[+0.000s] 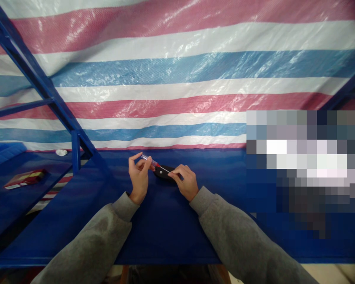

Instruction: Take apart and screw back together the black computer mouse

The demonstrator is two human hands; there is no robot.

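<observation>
A small screwdriver point(150, 160) with a clear purplish handle and a red collar slants down to the right over the table. Its handle sits in the fingers of my left hand point(139, 179), with the index finger near the butt end. The fingers of my right hand point(187, 181) are closed in a pinch at the far end of the thin metal shaft, hiding the tip. Right below the shaft lies a black oblong object point(162, 174) with a round pale spot; my right hand covers its right end. I cannot tell what kind of object it is.
A blue table point(168, 225) spreads beneath my hands. Striped plastic sheeting point(165, 106) hangs behind it. Blue metal posts point(62, 106) rise at the left, beside a neighbouring table with a red box point(25, 178), white crumpled stuff point(61, 152) and a blue tray point(6, 152). The right side is pixelated.
</observation>
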